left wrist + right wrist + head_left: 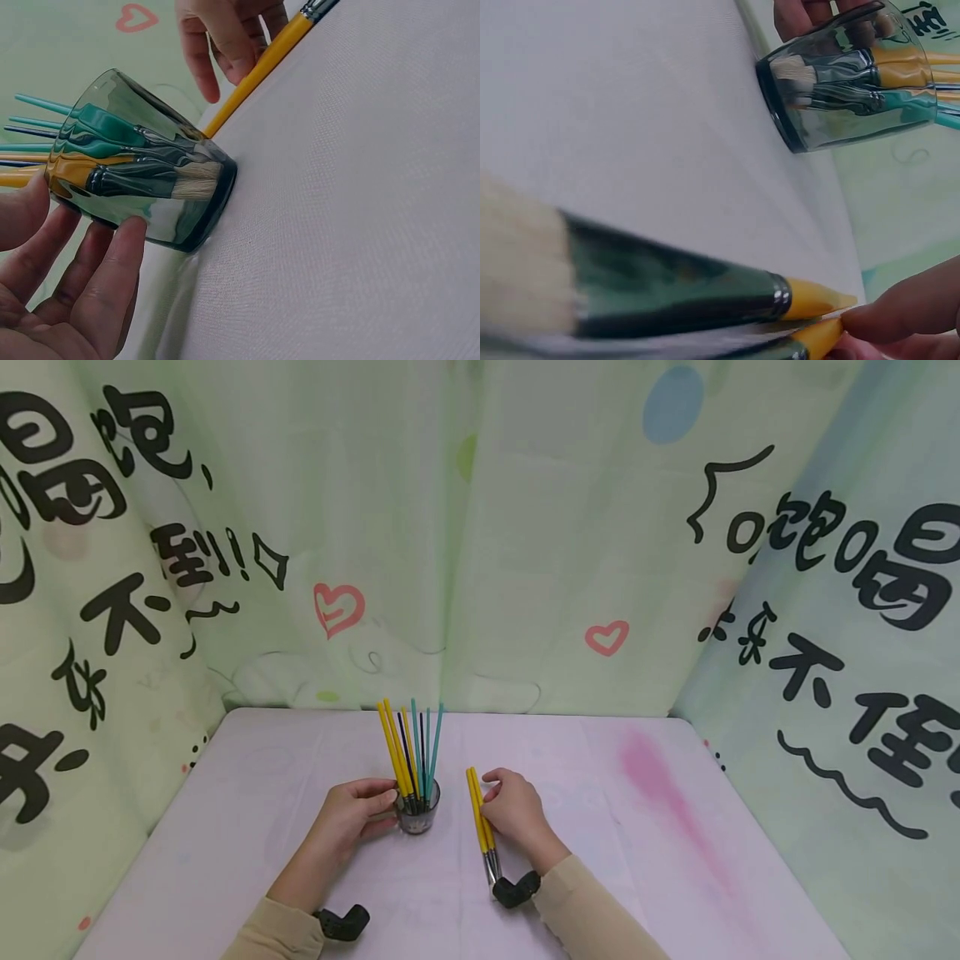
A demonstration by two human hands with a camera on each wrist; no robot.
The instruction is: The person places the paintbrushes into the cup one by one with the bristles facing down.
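Observation:
My left hand [356, 812] holds the side of a clear, dark-tinted glass [417, 824] on the table. In the left wrist view its thumb lies near the rim, its fingers against the glass wall. Several paintbrushes [388, 739] with yellow, teal and dark handles stand in the glass, bristles down. To the right, my right hand [519, 808] pinches two yellow-handled paintbrushes [477, 810] by their handles, bristle ends toward me. One broad bristle head and its metal ferrule [675, 277] loom close in the right wrist view. Whether these brushes touch the table cannot be told.
A pale pinkish cloth covers the table [585, 827], with a bright pink streak [660, 785] on its right side. Light green curtains [525, 543] with black characters and hearts surround the back and sides. Black wrist cameras [343, 924] sit at both sleeves.

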